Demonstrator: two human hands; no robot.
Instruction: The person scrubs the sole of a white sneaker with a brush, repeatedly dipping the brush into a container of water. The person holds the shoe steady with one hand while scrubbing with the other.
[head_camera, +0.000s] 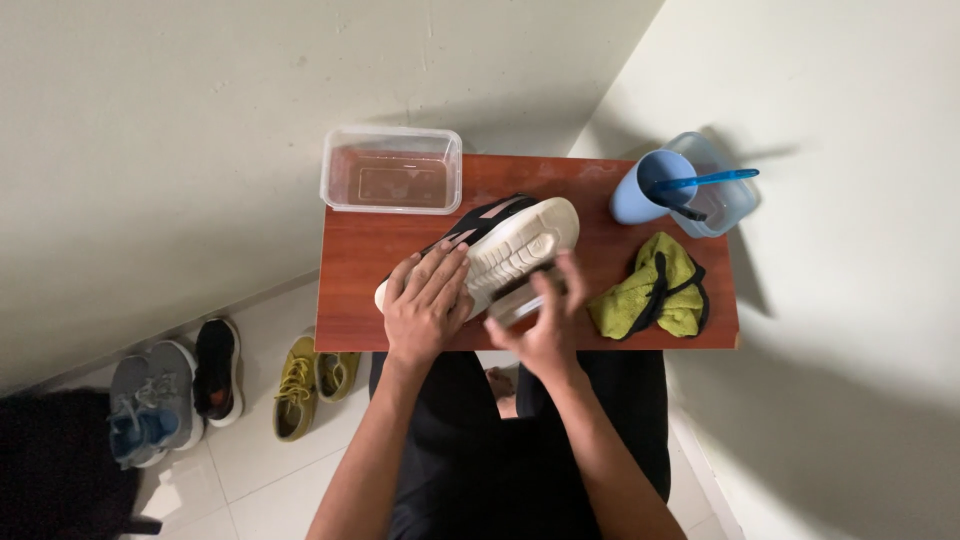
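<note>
The person is steadying a shoe (500, 245) sole-up on the red-brown table (350, 300), the left hand (428, 300) pressing flat on it while the right hand (545, 320) is gripping a blurred brush (515, 305); firm bracing seems wise. Behind are standing a clear tub (392, 170), a cup (645, 190) and a green rag (655, 290).
</note>
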